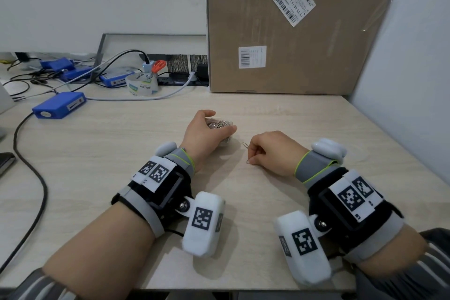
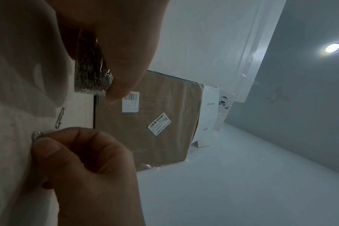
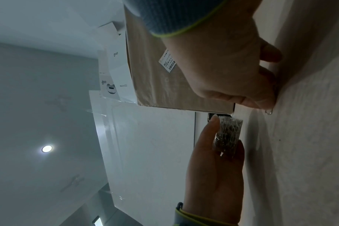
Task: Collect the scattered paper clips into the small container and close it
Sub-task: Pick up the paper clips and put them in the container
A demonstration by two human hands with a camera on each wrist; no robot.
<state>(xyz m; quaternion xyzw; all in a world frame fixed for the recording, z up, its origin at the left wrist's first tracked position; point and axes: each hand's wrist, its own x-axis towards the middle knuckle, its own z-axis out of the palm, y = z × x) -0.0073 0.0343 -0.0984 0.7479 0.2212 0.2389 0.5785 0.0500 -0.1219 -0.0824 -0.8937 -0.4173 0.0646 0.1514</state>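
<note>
Pale wood-grain table (image 1: 121, 158) is the working surface, with a large cardboard box (image 1: 292, 31) standing at its far edge and some blue devices (image 1: 59, 105), cables and a roll of tape (image 1: 141, 84) kept to the far left, well apart from the work. Near the middle of the table the small container (image 1: 220, 125), clear and already nearly full of silver clips, is grasped by the left hand (image 1: 207, 134), whose thumb and fingers are curled around its sides; it is lifted a little or tilted, and whether it touches the table cannot be told. No lid is seen in any view. Just beside it, the right hand (image 1: 272, 153) is bent down to the surface and one paper clip (image 2: 37, 136) is pinched between thumb and fingertips, while a second paper clip (image 1: 246, 145) lies loose on the table between the two hands. For this step to be done well, the pinched clip is probably best raised cleanly before it is carried, because such thin wire slips easily from the fingertips. The open mouth should be kept level and turned toward the right hand, so that the path is short and nothing is spilled from the full container. The clip is better released only when it is over the opening. Afterwards the remaining clip is to be taken, and then the lid must be found.
</note>
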